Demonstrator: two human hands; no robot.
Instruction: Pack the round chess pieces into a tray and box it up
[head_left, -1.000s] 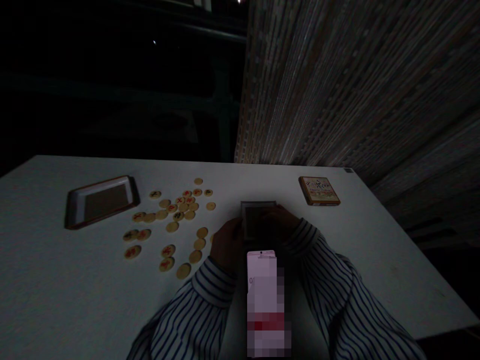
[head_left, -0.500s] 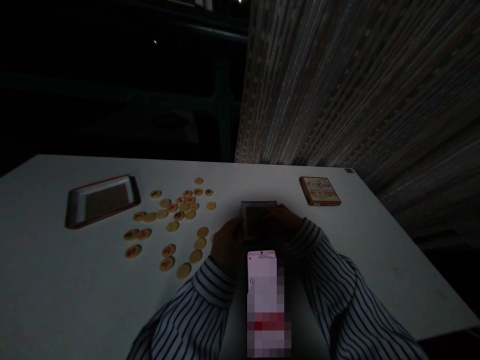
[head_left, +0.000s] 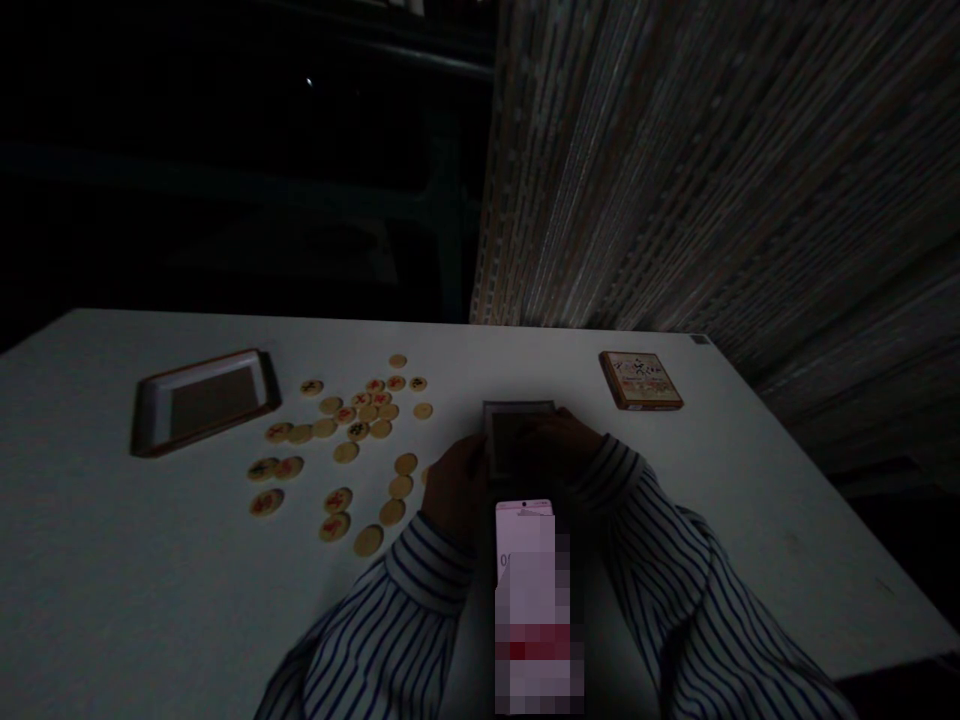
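A small dark box [head_left: 511,432] lies on the white table [head_left: 112,590] in front of me. My left hand [head_left: 452,492] grips its left side with curled fingers. My right hand [head_left: 566,440] rests over its right side, fingers closed on it. Both arms wear striped sleeves. To the left of my hands lie several round tan game pieces [head_left: 358,420] with red or dark marks, scattered flat. A lit phone [head_left: 534,600] stands upright just below my hands and hides part of my wrists.
A dark tray with a pale rim [head_left: 202,400] sits at the far left. At the far right, near the table's corner, lies a small patterned box [head_left: 640,379]. A ribbed wall [head_left: 712,180] rises behind the table; the rest of the room is dark.
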